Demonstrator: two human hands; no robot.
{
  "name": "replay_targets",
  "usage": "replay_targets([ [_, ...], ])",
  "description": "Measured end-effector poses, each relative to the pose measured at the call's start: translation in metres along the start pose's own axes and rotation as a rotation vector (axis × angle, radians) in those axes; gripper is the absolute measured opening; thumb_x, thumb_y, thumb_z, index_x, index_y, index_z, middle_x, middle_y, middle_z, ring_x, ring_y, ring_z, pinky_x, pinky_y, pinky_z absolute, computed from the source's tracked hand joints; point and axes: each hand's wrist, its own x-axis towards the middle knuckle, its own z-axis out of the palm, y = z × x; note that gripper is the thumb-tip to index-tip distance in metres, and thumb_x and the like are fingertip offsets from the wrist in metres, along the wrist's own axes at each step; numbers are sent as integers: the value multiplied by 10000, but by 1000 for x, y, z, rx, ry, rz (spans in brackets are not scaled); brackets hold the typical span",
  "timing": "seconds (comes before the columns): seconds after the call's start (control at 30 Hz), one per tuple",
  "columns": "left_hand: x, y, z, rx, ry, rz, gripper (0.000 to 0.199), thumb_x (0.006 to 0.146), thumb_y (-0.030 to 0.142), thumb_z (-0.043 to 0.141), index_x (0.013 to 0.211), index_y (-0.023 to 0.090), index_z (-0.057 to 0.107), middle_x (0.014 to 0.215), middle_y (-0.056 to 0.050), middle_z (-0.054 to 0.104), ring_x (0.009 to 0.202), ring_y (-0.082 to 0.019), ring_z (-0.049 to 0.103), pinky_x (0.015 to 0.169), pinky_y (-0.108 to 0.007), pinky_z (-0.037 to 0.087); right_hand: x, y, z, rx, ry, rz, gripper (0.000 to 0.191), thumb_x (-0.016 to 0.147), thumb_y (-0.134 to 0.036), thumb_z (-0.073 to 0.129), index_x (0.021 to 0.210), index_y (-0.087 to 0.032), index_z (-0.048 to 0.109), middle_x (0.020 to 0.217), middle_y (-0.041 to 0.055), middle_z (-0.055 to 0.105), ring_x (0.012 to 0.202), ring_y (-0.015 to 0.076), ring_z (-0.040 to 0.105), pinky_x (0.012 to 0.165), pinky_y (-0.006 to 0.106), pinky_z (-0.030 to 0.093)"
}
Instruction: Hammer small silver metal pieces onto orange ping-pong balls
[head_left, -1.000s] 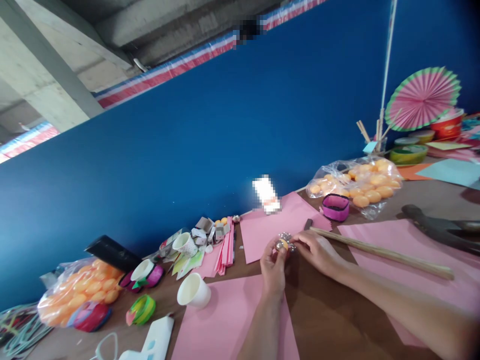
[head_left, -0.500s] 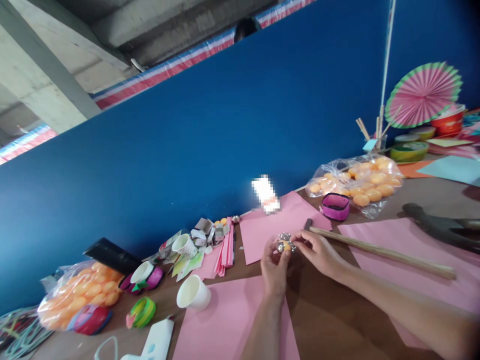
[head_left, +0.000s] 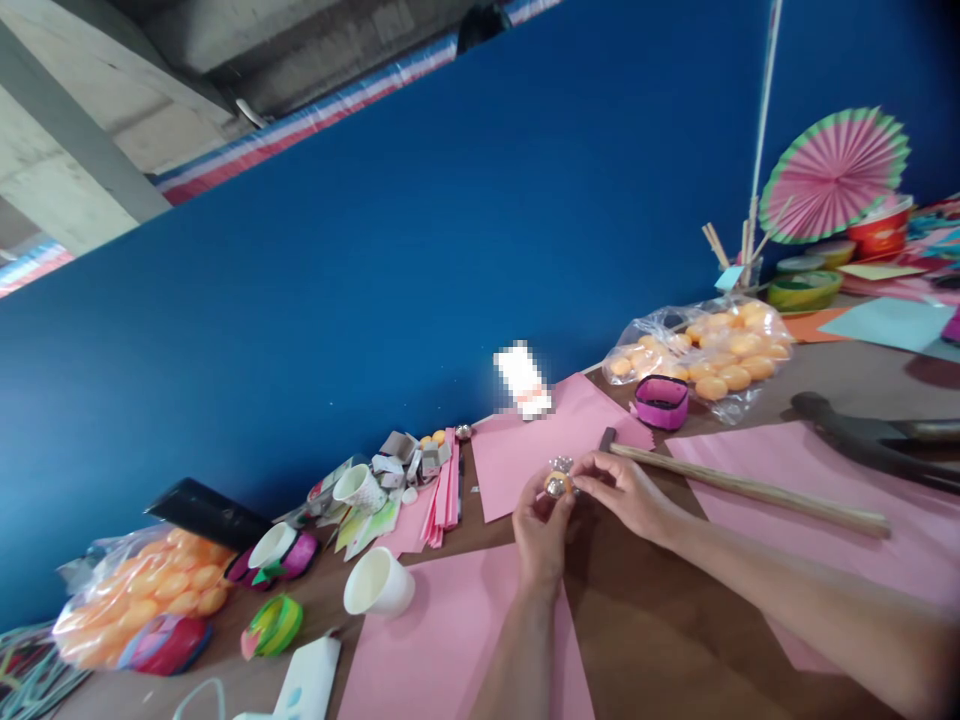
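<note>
Between the thumb and fingers of my left hand (head_left: 541,535) is a small orange ball with shiny silver bells (head_left: 556,486) on it. My right hand (head_left: 628,496) comes in from the right, its thumb and fingertips pinched together at the ball's right side. Whatever those fingertips grip is too small and covered to make out. Both hands are just above the brown table. Behind them lies a pink paper sheet (head_left: 504,465), and a hammer (head_left: 739,482) with a wooden handle rests right beyond my right hand.
At left front are a white paper cup (head_left: 380,583), a power strip (head_left: 309,682) and a bag of orange balls (head_left: 142,595). Another bag (head_left: 709,350) and a purple band (head_left: 661,402) sit behind the hammer. Large dark-handled pliers (head_left: 862,440) lie right. A blue wall (head_left: 375,270) stands behind.
The whole view has shifted slightly, so things sit a little further left and up. Both hands keep together at the ball with bells, which has turned a little.
</note>
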Motion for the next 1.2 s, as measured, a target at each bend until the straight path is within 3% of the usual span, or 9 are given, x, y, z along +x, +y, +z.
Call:
replay_targets([
  [0.37, -2, 6, 1, -13, -30, -3, 425, 654, 218, 673, 1065, 163, 576, 1001, -87, 663, 921, -214, 611, 793, -317, 475, 0, -1, 0, 23, -17, 14, 137, 783, -298, 532, 781, -172, 586, 761, 17, 626, 731, 156, 566, 702, 276, 452],
  [0.57, 0, 2, 0, -13, -26, 24, 413, 667, 221, 667, 1068, 164, 585, 1042, -88, 650, 988, -216, 587, 891, -344, 429, -1, -3, -1, 40, -40, 78, 155, 773, -321, 544, 760, -169, 571, 749, 13, 604, 724, 154, 554, 698, 281, 455],
  [0.93, 0, -1, 0, 18, -57, 33, 433, 679, 214, 653, 1102, 166, 571, 991, -83, 663, 957, -227, 598, 845, -354, 459, -1, -12, 0, 73, -57, 90, 230, 759, -388, 561, 716, -162, 574, 880, 55, 626, 877, 201, 563, 824, 331, 421],
  [1.2, -2, 4, 5, -1, -33, 26, 402, 657, 212, 662, 1052, 167, 603, 997, -77, 665, 944, -218, 602, 838, -336, 462, 0, -14, 0, 94, -70, 104, 260, 751, -412, 560, 712, -157, 588, 791, 34, 631, 786, 181, 568, 748, 303, 437],
])
